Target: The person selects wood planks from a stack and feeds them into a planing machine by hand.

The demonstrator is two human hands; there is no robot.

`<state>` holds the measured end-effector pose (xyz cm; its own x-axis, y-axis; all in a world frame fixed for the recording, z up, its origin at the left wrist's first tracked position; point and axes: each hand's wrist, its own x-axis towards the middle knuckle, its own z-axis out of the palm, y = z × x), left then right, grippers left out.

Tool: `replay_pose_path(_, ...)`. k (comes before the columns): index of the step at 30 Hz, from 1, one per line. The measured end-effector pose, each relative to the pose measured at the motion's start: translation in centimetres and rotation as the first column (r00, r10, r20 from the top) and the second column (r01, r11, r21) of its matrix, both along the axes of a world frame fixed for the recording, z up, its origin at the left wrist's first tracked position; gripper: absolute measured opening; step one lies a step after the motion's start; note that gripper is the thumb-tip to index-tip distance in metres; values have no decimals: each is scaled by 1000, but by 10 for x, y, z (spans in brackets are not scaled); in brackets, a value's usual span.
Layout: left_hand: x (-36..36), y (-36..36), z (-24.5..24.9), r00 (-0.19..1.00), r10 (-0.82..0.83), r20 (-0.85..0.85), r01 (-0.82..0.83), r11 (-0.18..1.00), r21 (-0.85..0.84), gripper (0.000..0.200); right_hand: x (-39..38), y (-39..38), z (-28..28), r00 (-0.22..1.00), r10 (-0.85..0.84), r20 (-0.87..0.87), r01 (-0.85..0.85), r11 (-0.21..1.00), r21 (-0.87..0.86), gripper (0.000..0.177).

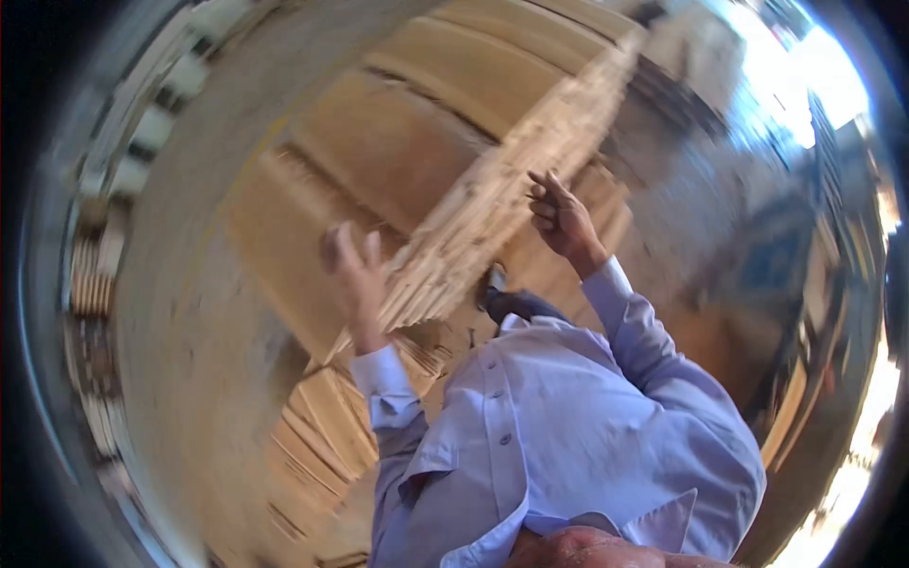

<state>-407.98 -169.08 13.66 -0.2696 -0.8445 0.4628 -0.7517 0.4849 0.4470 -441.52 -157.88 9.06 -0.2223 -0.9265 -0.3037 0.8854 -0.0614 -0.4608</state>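
My left hand (358,284) is raised over the near left part of a stack of flat brown cardboard-like sheets (379,142). Motion blurs its fingers, but they look spread, with nothing visible between them. Along the stack's near side runs a long, layered, ragged edge (511,180). My right hand (561,220) is beside that edge, farther right, with one finger stretched out and the others partly bent. I see no object held in it. Whether either hand touches the stack cannot be made out.
More flat brown pieces (327,426) lie low at the left, near my body. A dark shoe (494,279) shows below the stack's edge. Blurred piles (95,265) line the far left. On the right, upright panels (791,407) stand near a bright opening.
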Motion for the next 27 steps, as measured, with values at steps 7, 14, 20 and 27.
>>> replay_pose_path(7,1,1,-22,983,54,173,-48,998,-42,55,-36,118,-78,933,-358,43,346,922,175,32)
replay_pose_path(14,-2,-2,-28,981,25,191,-4,994,-107,53,-41,232,-155,807,-588,-48,555,730,398,27)
replay_pose_path(20,-13,8,-21,992,72,100,-64,995,-82,50,-47,328,-188,706,-708,-27,609,587,534,37)
replay_pose_path(27,-140,94,-19,934,-356,-14,346,916,-201,43,-49,429,-225,585,-811,25,557,424,714,56)
